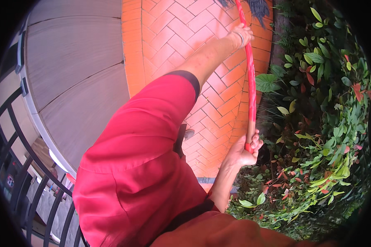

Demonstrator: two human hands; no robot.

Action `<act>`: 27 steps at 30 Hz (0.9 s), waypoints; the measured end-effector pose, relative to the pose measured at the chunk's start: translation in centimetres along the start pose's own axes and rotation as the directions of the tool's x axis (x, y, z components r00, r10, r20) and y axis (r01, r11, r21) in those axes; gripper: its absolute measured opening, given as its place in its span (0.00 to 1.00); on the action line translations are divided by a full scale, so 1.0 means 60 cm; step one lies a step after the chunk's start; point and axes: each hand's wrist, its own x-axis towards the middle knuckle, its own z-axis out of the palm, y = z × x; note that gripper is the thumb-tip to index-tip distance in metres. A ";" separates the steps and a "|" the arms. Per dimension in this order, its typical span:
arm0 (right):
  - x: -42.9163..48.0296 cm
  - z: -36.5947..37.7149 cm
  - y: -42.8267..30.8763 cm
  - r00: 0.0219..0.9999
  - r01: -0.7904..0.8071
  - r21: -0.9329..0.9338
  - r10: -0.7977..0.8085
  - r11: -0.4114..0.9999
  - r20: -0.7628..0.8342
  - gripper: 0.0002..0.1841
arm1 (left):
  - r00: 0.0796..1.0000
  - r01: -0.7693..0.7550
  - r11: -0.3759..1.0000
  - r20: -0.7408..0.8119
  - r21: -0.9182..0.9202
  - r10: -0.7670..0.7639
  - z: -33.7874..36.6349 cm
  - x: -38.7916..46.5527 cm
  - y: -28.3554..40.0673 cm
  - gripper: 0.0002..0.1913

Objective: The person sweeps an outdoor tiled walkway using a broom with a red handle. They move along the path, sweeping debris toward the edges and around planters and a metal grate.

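Note:
A long pole handle (250, 80), wrapped in red patterned film with a bare wooden stretch near its lower end, runs up the right part of the walkway. At its far end hang dark grey-blue strands of a mop head (259, 11), partly cut off by the top rim. My left hand (242, 34), with a silver bangle at the wrist, grips the upper part of the handle. Around the red-capped butt end, my right hand (246, 150) is closed, palm turned up. The handle slants slightly between the two hands.
Orange herringbone brick paving (201, 34) lies below. Dense leafy shrubs (318, 129) border it on the right. Grey panels (80, 58) and a black metal railing (34, 154) stand on the left. My shoe (189, 134) shows beneath my red sleeve (142, 132).

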 end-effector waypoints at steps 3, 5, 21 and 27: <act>-0.026 0.037 0.090 0.995 -0.089 -0.044 0.091 0.995 0.046 0.05 | 0.993 0.079 0.994 0.092 -0.079 -0.072 -0.022 -0.030 -0.122 0.12; -0.052 0.043 0.111 0.996 -0.089 -0.129 0.091 0.988 0.013 0.07 | 0.990 0.097 0.991 0.114 -0.092 -0.087 -0.033 -0.078 -0.144 0.10; -0.238 -0.442 -0.419 0.973 -0.136 -0.112 0.111 0.984 -0.204 0.04 | 0.984 -0.041 0.985 0.166 -0.167 0.069 0.032 -0.546 0.414 0.08; -0.348 -0.699 -0.796 0.903 0.018 -0.200 -0.102 0.980 -0.418 0.04 | 0.803 -0.259 0.922 0.466 -0.289 0.372 0.013 -0.762 0.856 0.07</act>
